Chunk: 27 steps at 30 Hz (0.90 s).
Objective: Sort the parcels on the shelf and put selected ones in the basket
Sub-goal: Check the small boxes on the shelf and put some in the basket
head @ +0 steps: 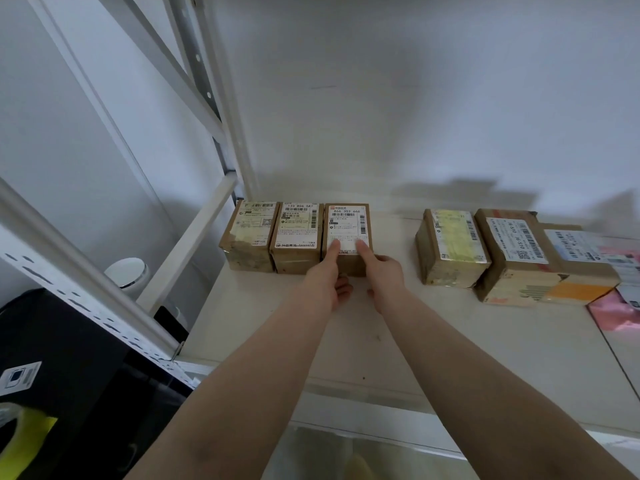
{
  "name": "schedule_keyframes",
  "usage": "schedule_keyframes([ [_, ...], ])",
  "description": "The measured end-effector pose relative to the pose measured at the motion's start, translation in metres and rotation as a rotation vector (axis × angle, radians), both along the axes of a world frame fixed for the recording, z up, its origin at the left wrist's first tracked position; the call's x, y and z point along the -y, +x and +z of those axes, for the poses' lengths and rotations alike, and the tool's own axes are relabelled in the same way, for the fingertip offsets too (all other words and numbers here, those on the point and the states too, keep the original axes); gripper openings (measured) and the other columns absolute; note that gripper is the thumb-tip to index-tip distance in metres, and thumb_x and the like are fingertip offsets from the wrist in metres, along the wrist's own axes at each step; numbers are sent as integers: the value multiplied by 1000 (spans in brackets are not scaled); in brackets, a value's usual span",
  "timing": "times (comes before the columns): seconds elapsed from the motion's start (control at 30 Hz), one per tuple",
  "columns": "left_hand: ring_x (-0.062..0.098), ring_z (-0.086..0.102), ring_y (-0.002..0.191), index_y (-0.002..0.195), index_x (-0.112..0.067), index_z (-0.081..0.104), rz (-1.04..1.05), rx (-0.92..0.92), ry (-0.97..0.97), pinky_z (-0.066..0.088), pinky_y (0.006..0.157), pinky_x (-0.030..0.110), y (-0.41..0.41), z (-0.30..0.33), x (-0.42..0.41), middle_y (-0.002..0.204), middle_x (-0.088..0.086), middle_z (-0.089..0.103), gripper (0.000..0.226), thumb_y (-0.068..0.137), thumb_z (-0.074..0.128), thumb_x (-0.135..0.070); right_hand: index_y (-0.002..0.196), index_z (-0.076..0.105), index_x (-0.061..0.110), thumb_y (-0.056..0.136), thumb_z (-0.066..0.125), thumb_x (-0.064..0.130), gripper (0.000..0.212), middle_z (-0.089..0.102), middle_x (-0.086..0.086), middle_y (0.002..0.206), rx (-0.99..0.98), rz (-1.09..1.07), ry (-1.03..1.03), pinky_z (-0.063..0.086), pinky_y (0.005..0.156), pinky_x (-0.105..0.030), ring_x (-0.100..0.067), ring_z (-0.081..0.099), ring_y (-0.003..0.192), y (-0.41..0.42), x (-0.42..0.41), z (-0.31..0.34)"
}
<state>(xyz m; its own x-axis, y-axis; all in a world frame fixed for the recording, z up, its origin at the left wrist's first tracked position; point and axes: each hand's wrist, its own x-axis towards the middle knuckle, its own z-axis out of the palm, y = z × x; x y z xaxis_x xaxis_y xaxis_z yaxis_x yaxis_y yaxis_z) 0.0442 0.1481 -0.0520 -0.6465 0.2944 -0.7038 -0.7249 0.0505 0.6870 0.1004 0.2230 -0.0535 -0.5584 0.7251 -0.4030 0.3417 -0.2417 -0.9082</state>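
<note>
Three small brown cardboard parcels stand side by side at the back left of the white shelf [433, 341]. Both my hands hold the right one of the three, a parcel with a white label [347, 223]. My left hand [327, 275] has its thumb on the label and its fingers curled under the front face. My right hand [382, 271] mirrors it, thumb on top, fingers round the parcel's right side. The middle parcel [297, 230] touches it on the left, and the leftmost parcel [250, 230] sits beside the shelf post. No basket is in view.
Further right on the shelf lie a parcel with a yellowish label [452, 244], a larger taped box [519, 258] and a pink mailer bag [613, 313]. White metal shelf posts [221, 109] rise at the left. A black bin [62, 375] stands low at the left.
</note>
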Motion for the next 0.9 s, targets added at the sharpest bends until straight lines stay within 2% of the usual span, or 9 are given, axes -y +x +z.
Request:
schedule_keyframes([
  [0.13,27,60,82,117,-6,61,-8,-14,11,57,85,39,4,2,-2,90,12,61,68,78,66,-61,73,57,20,86,66,52,36,58,7,75,0,-3,-15,51,91,-41,-11,53,72,3,1,3],
  [0.23,23,57,69,122,-6,61,-12,9,24,56,75,36,12,4,-1,84,11,59,73,77,66,-63,70,55,23,87,65,51,35,57,6,73,-11,-9,-40,50,87,-39,-12,52,69,8,3,9],
  [0.33,23,58,70,130,-5,57,-45,27,32,52,68,33,27,8,-3,99,13,65,78,79,63,-64,76,57,17,87,64,53,39,55,0,73,-16,-39,-107,48,72,-36,-16,51,65,19,2,15],
  [0.43,22,64,88,132,-4,52,-119,49,31,55,81,34,49,13,-13,103,11,60,82,79,62,-65,81,55,8,86,66,53,46,53,-5,75,-29,-130,-215,45,66,-34,-18,49,65,38,-4,13],
  [0.53,23,62,96,131,-4,51,-209,26,-6,52,93,35,70,24,-33,97,7,57,84,78,62,-67,98,53,8,83,69,53,50,56,-8,83,-63,-266,-316,51,74,-38,-21,54,70,59,-15,12],
  [0.67,28,54,116,137,-8,48,-275,-55,-33,46,103,39,90,36,-64,130,12,55,90,74,63,-70,105,59,11,82,69,56,51,60,-9,92,-99,-357,-367,53,87,-42,-22,57,83,83,-41,14],
  [0.77,31,53,118,136,-13,50,-236,-70,-26,45,104,43,99,43,-84,135,9,54,91,67,69,-70,124,58,16,83,69,54,57,62,-5,103,-128,-419,-378,52,83,-38,-20,57,85,92,-58,17],
  [0.83,32,57,112,131,-16,55,-211,-64,-19,47,100,45,100,39,-101,129,7,60,101,51,72,-76,125,57,15,82,71,53,58,61,-7,112,-140,-439,-416,54,86,-38,-20,57,86,96,-67,19],
  [0.9,33,63,101,124,-19,60,-193,-80,-75,51,93,46,87,6,-127,116,7,67,126,16,71,-84,119,56,13,83,72,50,55,62,-8,110,-163,-437,-461,55,88,-40,-21,59,84,97,-73,19],
])
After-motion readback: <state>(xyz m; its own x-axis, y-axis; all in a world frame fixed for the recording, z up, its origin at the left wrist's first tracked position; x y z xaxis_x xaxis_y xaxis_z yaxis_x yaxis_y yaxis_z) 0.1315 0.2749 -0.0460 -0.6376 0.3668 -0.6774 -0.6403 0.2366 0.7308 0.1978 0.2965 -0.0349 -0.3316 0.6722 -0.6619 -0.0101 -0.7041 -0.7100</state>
